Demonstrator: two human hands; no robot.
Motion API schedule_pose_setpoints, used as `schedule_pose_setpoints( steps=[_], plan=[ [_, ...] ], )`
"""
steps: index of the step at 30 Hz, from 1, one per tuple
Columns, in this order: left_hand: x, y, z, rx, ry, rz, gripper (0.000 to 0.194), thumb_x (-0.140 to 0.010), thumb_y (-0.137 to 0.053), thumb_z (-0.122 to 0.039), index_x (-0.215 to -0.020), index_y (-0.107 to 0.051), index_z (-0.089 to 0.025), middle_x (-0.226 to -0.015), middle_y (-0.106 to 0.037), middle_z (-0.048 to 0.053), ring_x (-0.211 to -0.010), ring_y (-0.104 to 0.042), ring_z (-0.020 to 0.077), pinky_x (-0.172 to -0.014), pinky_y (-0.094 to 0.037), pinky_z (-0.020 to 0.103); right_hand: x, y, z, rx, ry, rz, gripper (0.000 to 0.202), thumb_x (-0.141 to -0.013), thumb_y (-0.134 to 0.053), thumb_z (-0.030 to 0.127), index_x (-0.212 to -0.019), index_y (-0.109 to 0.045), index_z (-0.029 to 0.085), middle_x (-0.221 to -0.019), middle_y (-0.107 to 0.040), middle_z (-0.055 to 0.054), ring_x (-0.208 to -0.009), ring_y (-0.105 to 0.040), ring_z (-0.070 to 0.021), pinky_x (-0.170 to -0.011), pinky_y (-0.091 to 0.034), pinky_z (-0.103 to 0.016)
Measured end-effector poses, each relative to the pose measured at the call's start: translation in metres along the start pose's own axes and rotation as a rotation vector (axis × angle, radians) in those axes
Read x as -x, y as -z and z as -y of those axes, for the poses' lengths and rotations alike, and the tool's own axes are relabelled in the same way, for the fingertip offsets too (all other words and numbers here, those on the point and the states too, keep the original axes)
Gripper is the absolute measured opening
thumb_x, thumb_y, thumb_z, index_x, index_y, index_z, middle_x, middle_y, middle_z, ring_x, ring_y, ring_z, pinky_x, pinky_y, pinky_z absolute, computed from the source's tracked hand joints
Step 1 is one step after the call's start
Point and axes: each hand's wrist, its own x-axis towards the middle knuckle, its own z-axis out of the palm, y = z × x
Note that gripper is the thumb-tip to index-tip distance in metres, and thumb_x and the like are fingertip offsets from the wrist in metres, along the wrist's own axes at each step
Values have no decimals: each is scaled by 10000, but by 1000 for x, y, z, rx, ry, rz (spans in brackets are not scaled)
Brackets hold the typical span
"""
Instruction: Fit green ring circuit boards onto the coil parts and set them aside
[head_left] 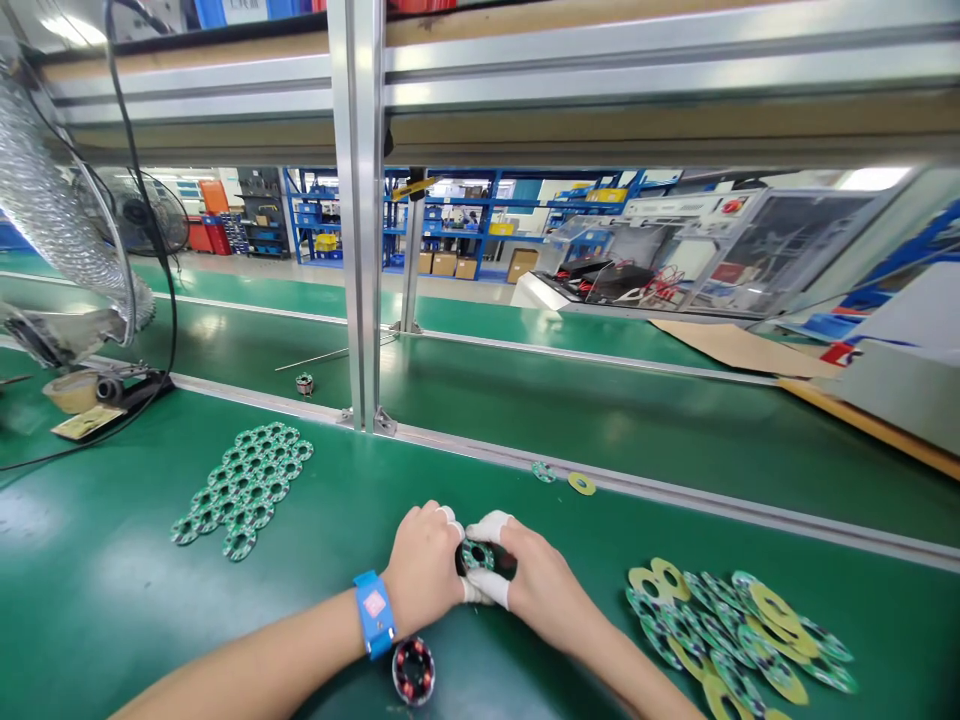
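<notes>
A small green ring-shaped circuit board [478, 555] is held between my two hands at the middle of the green worktop. My left hand [426, 560], with a blue wristband [374, 612], closes on its left side, mostly hiding its own fingertips. White finger covers are on the thumb and forefinger of my right hand [536, 580], which pinch the board from the right. Whether a further part sits under the board is hidden. Below my left wrist lies a round ring part with reddish coils [413, 671].
Similar ring boards [251, 480] lie in neat rows at left. A loose pile of green and yellowish ring boards [739, 630] is at right. Two single rings [581, 484] lie by the metal rail. A metal post [360, 220] rises ahead; a coil part [304, 384] stands beyond the rail.
</notes>
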Motion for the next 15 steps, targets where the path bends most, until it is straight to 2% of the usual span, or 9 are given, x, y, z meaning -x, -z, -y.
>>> schedule_pose_setpoints(
  steps=[2,5,7,8,10,12,15],
  plan=[
    [0,1,0,5,6,0,447,-710,-594,-596,-771,-608,-153,-848,-591,92,-854,-521,265,-716,-416,373,1,-2,-3,-64,3,-8,222,-693,-593,213,-906,-653,222,-891,-623,-41,-795,-561,-213,-690,-442,-307],
    [0,13,0,31,-1,33,472,-634,-678,-572,-808,-607,-138,-879,-588,100,-862,-516,271,-747,-434,382,5,-4,-12,-233,11,-9,379,-694,-601,255,-1070,-615,209,-978,-619,-64,-846,-564,-221,-718,-467,-322],
    [2,26,0,77,-40,38,514,-578,-748,-500,-897,-599,-125,-946,-580,103,-897,-511,268,-789,-445,378,8,-3,-18,-341,15,25,466,-717,-595,307,-1166,-563,189,-1062,-601,-89,-896,-564,-230,-773,-479,-348],
    [4,32,-1,98,-73,32,486,-598,-754,-424,-945,-590,-126,-985,-574,100,-926,-508,261,-813,-446,364,9,-2,-20,-381,21,50,480,-733,-585,325,-1190,-546,183,-1094,-591,-97,-923,-562,-231,-806,-478,-359],
    [8,40,-3,94,-152,37,302,-700,-671,-222,-979,-585,-146,-1016,-572,81,-948,-514,226,-823,-449,317,11,0,-23,-418,39,79,448,-764,-555,319,-1190,-544,182,-1120,-586,-98,-955,-559,-227,-852,-470,-372],
    [10,40,-5,9,-247,82,184,-765,-532,-75,-916,-602,-155,-963,-589,68,-892,-535,194,-781,-455,285,12,0,-23,-403,47,65,403,-772,-537,284,-1163,-561,186,-1089,-604,-87,-922,-562,-218,-843,-474,-373],
    [13,32,-8,-147,-393,108,178,-833,-443,-57,-814,-600,-138,-836,-599,66,-781,-542,186,-695,-457,285,12,-5,-20,-363,32,12,355,-773,-520,264,-1113,-583,186,-1029,-623,-77,-832,-556,-203,-792,-483,-367]
  ],
)
